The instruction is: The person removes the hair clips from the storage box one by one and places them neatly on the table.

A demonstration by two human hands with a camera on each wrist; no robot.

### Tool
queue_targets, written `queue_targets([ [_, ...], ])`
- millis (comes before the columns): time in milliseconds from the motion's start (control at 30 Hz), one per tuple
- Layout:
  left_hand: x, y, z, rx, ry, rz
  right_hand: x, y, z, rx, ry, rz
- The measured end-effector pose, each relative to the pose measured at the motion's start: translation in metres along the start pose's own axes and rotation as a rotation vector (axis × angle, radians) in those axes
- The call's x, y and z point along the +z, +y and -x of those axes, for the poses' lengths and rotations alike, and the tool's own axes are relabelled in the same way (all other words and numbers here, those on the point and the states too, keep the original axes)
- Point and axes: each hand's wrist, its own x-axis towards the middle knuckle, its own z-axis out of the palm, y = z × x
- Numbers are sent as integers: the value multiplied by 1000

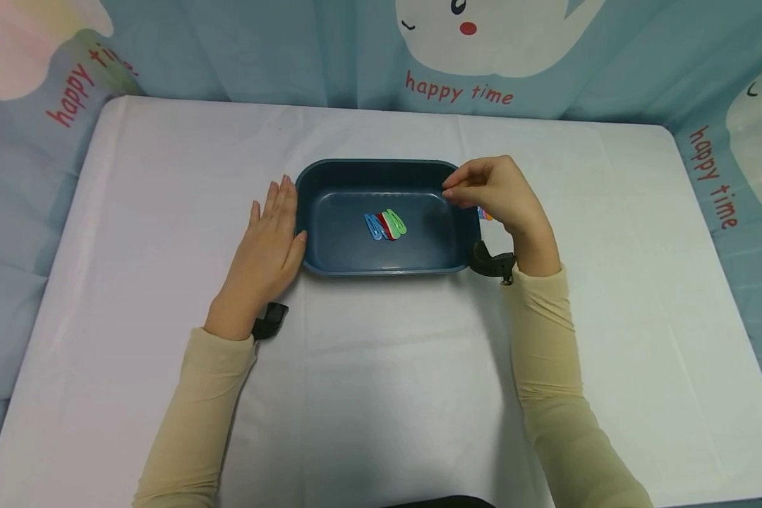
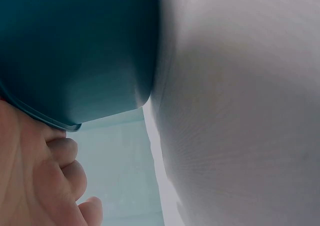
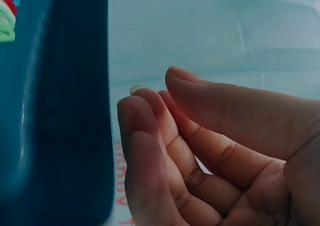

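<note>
Several snap hair clips (image 1: 386,225) in blue, red, white and green lie side by side in a dark blue tray (image 1: 343,264). My left hand (image 1: 268,236) lies with straight fingers along the tray's left end, touching its rim. Above the right end hangs my right hand (image 1: 498,190), fingers bent and thumb facing them. In the right wrist view a gap shows between thumb (image 3: 215,103) and fingertips, with nothing in it. More colourful clips (image 1: 485,214) peek out on the table beneath the right hand, mostly hidden by it and the tray.
The tray stands on a table with a white cloth (image 1: 381,381). A blue curtain (image 1: 279,56) with cartoon prints and red lettering surrounds the table's back and sides. Black wrist mounts (image 1: 492,262) sit at both wrists, the right one close to the tray's near right corner.
</note>
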Motion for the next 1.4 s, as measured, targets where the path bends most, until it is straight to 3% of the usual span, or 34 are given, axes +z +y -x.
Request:
queue_targets([
  [433, 0, 0, 0, -3, -1, 1, 29, -11, -20, -32, -115, 87],
  [767, 1, -1, 1, -9, -7, 1, 46, -12, -41, 7, -215, 224],
  [1033, -1, 0, 0, -8, -10, -1, 54, -6, -53, 67, -319, 261],
  [1400, -1, 2, -1, -11, -10, 5, 59, 2, -60, 132, -374, 363],
])
